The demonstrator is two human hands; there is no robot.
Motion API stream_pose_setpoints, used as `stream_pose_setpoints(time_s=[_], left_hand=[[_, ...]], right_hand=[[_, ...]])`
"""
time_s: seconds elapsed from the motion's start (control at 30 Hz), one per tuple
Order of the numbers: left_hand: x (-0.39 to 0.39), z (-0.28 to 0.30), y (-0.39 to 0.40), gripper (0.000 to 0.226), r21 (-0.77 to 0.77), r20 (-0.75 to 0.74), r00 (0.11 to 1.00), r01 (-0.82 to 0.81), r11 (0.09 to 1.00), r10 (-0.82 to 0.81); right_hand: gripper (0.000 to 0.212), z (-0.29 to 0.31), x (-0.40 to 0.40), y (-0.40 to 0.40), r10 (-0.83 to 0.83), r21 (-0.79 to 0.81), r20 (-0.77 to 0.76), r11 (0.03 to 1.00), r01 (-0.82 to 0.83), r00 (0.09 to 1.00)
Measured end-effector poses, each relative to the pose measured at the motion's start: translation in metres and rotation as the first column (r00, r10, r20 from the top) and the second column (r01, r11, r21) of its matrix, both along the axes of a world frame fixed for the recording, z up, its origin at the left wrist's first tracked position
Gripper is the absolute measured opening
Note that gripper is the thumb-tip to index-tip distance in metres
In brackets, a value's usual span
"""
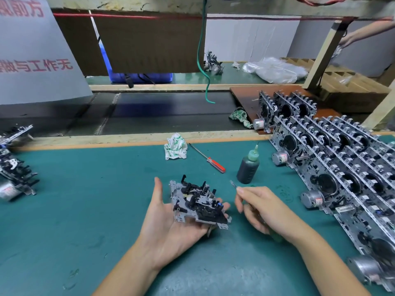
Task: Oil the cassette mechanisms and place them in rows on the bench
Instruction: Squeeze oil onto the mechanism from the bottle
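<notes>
A cassette mechanism (199,205) of grey metal and black plastic lies face up on my left hand (168,227), palm up, thumb raised, fingers under its far side. Just to its right, my right hand (263,208) pinches a thin oiling tool (234,185) with its tip pointing up and left, a little apart from the mechanism. A dark oil bottle (248,167) with a green nozzle stands upright on the green mat behind my right hand. Rows of mechanisms (333,167) stand on edge along the right side of the bench.
A red-handled screwdriver (208,159) and a crumpled cloth (175,146) lie on the green mat (85,199) behind my hands. More mechanisms (15,165) sit at the left edge. A dark conveyor belt (149,114) runs beyond the bench. Another person's arm (367,30) reaches in at top right.
</notes>
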State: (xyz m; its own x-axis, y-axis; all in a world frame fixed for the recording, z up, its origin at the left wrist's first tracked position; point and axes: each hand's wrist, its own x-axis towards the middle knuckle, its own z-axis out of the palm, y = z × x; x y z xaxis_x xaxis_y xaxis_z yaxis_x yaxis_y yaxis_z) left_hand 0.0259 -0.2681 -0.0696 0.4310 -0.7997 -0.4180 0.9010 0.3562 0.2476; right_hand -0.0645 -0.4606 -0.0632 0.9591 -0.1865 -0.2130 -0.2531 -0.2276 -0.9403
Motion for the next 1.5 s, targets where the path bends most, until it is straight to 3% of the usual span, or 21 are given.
stream_pose_setpoints(time_s=[0.07, 0.1, 0.13, 0.17, 0.23, 0.27, 0.37, 0.43, 0.57, 0.67, 0.8, 0.9, 0.97, 1.0, 1.13, 1.23, 1.5], left_hand=[[0.002, -0.004, 0.002, 0.106, 0.003, 0.043, 0.998, 0.044, 0.999, -0.044], [0.002, -0.006, 0.003, 0.103, 0.003, 0.074, 0.994, 0.074, 0.997, -0.074], [0.003, -0.008, 0.003, 0.1, 0.005, 0.1, 0.99, 0.099, 0.995, -0.099], [0.004, -0.01, 0.003, 0.096, 0.01, 0.118, 0.986, 0.118, 0.993, -0.118], [0.004, -0.012, 0.002, 0.086, 0.028, 0.152, 0.977, 0.145, 0.989, -0.148], [0.003, -0.012, 0.001, 0.081, 0.04, 0.165, 0.973, 0.157, 0.987, -0.161], [0.003, -0.013, -0.003, 0.073, 0.05, 0.189, 0.964, 0.18, 0.982, -0.187], [0.004, -0.014, -0.002, 0.073, 0.053, 0.215, 0.954, 0.202, 0.978, -0.209], [0.006, -0.018, -0.002, 0.073, 0.055, 0.23, 0.949, 0.209, 0.976, -0.217], [0.006, -0.019, -0.002, 0.072, 0.051, 0.221, 0.951, 0.21, 0.976, -0.216], [0.007, -0.017, -0.001, 0.072, 0.034, 0.216, 0.952, 0.215, 0.976, -0.217], [0.008, -0.017, -0.002, 0.072, 0.026, 0.196, 0.957, 0.213, 0.977, -0.214], [0.009, -0.018, -0.002, 0.072, 0.025, 0.187, 0.958, 0.217, 0.976, -0.218], [0.009, -0.019, -0.001, 0.072, 0.026, 0.183, 0.959, 0.218, 0.976, -0.219], [0.009, -0.019, -0.001, 0.071, 0.049, 0.182, 0.958, 0.218, 0.975, -0.223], [0.008, -0.018, -0.001, 0.072, 0.057, 0.183, 0.957, 0.218, 0.974, -0.225], [0.008, -0.019, -0.002, 0.071, 0.078, 0.176, 0.959, 0.213, 0.974, -0.224]], right_hand=[[0.044, -0.003, 0.001, 0.002, -0.066, -0.4, 0.104, 0.911, 0.102, 0.992], [0.044, -0.005, 0.002, 0.002, -0.116, -0.592, 0.199, 0.777, 0.213, 0.973], [0.039, -0.006, 0.003, 0.001, -0.184, -0.658, 0.346, 0.651, 0.378, 0.92], [0.03, -0.005, 0.004, 0.0, -0.254, -0.598, 0.492, 0.596, 0.536, 0.833], [0.018, -0.006, 0.01, -0.003, -0.419, -0.345, 0.607, 0.627, 0.699, 0.675], [0.03, -0.007, 0.014, -0.005, -0.479, -0.261, 0.569, 0.666, 0.699, 0.669], [0.059, -0.017, 0.027, -0.011, -0.46, -0.21, 0.325, 0.817, 0.538, 0.826], [0.049, -0.022, 0.031, -0.013, -0.432, -0.194, 0.256, 0.854, 0.483, 0.865], [0.026, -0.019, 0.028, -0.016, -0.426, -0.106, 0.304, 0.874, 0.475, 0.852], [0.014, -0.003, 0.023, -0.012, -0.489, 0.13, 0.406, 0.867, 0.481, 0.772], [0.019, 0.014, 0.01, -0.007, -0.593, 0.511, 0.331, 0.766, 0.389, 0.734], [0.014, 0.018, 0.009, 0.001, -0.652, 0.822, 0.154, 0.501, 0.27, 0.743], [0.009, 0.018, 0.011, 0.006, -0.693, 0.888, 0.061, 0.366, 0.277, 0.719], [0.013, 0.017, 0.012, 0.008, -0.705, 0.886, 0.042, 0.354, 0.3, 0.708], [0.04, 0.014, 0.011, 0.017, -0.708, 0.745, 0.1, 0.519, 0.419, 0.699], [0.04, 0.013, 0.01, 0.022, -0.701, 0.623, 0.188, 0.627, 0.468, 0.688], [0.038, 0.005, 0.013, 0.023, -0.701, 0.516, 0.233, 0.677, 0.525, 0.674]])
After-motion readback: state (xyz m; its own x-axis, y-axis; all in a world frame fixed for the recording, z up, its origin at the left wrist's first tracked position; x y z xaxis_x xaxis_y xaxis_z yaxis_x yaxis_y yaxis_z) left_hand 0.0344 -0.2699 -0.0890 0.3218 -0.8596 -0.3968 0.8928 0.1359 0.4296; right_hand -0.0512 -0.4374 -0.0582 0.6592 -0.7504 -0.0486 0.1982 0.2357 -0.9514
